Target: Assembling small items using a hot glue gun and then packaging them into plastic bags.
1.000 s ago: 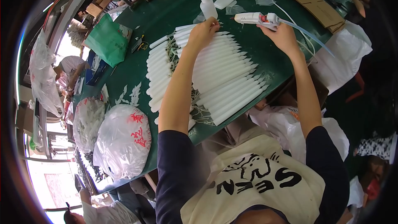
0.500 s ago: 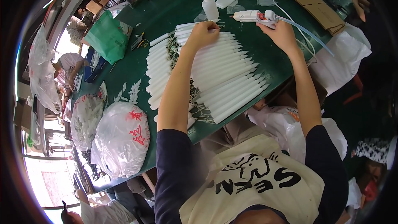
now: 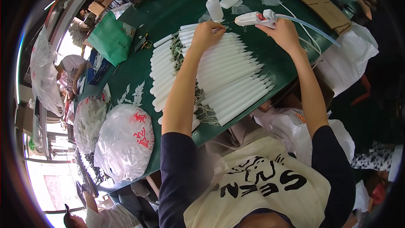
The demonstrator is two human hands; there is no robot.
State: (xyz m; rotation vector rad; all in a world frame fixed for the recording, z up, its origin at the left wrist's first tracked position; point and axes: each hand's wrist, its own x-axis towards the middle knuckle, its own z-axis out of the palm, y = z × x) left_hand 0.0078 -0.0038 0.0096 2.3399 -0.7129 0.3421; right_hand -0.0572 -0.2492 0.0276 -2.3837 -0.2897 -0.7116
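White taper-candle-shaped sticks (image 3: 228,69) lie side by side on the green table, pointed tips to the right. Thin pale wires or strings bunch at their left ends, beside a second row of white sticks (image 3: 161,71). Over the far end of the larger row, my left hand (image 3: 206,36) has its fingers closed in a pinch; what they hold, if anything, is hidden. My right hand (image 3: 284,33) grips a white glue gun (image 3: 252,18) by its handle, nozzle pointing left toward my left hand. A translucent bluish glue stick (image 3: 310,24) sticks out of the gun's back.
A white squeeze bottle (image 3: 214,8) stands just beyond my left hand. A white cord (image 3: 291,6) runs past the gun. To the left are a green bag (image 3: 110,38), scissors (image 3: 146,43) and stuffed plastic bags (image 3: 122,143). Cardboard (image 3: 310,2) lies far right. Other people sit leftward.
My right hand has brought the glue gun slightly left, closer to my left hand. The left hand stays over the far sticks, its fingers shifted a little.
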